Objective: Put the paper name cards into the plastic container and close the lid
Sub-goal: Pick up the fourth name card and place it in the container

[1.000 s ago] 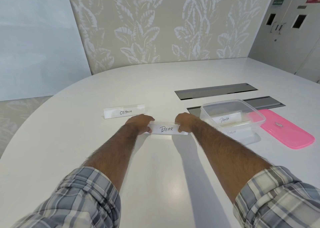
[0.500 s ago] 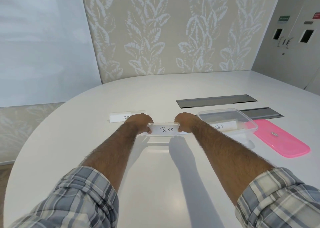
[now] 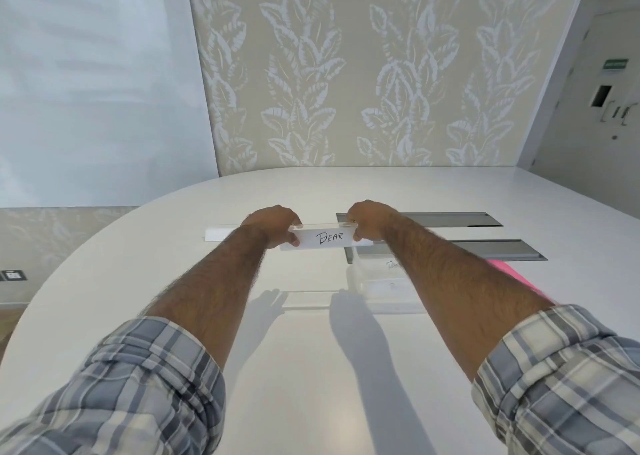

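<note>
Name card marked "BEAR" [image 3: 327,238] is up off the table [image 3: 311,368], held level between our two hands, its shadow on the surface below. Going left to right: a second name card [image 3: 221,234] lies flat on the table just beyond our left wrist, mostly hidden, text not readable. Left hand [image 3: 273,224] has fingers curled over the top and thumb under, pinched on the BEAR card's left end. Right hand [image 3: 369,220] has the same grip, fingers clamped on the right end. Below and right of the card, the clear plastic container [image 3: 384,286] sits open on the table, partly behind our right forearm; we see faint writing on paper inside, can't read it. Two grey recessed panels [image 3: 450,219] sit in the table behind it. Pink lid [image 3: 509,271] lies beside the container on its right, only a sliver visible past the forearm.
</note>
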A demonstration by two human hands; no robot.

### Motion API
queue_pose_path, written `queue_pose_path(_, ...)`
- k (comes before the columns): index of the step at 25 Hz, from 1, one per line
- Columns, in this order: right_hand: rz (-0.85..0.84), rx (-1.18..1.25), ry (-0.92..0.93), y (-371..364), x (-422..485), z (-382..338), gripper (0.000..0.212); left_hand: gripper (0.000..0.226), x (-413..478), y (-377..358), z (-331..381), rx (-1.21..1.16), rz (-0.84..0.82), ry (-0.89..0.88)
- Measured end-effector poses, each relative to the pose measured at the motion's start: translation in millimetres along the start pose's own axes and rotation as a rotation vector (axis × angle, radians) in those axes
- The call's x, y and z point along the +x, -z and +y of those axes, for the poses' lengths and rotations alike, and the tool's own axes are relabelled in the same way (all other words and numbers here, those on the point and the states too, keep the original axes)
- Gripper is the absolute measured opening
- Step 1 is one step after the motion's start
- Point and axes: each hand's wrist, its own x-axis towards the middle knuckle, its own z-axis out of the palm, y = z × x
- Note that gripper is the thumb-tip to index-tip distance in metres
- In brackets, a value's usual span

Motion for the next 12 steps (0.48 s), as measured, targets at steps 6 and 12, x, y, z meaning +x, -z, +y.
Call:
queue_pose_path(6, 0.036, 0.019, -0.007, 24.2, -34.7, 78.9, 0.049, 0.052, 2.6, 18.2, 89.2, -0.014, 0.046, 0.015)
queue_pose_path(12, 0.024, 0.047, -0.043, 15.4, -53.8, 137.6, 0.051, 0.050, 15.1, 12.5, 150.8, 0.001, 0.033, 0.005)
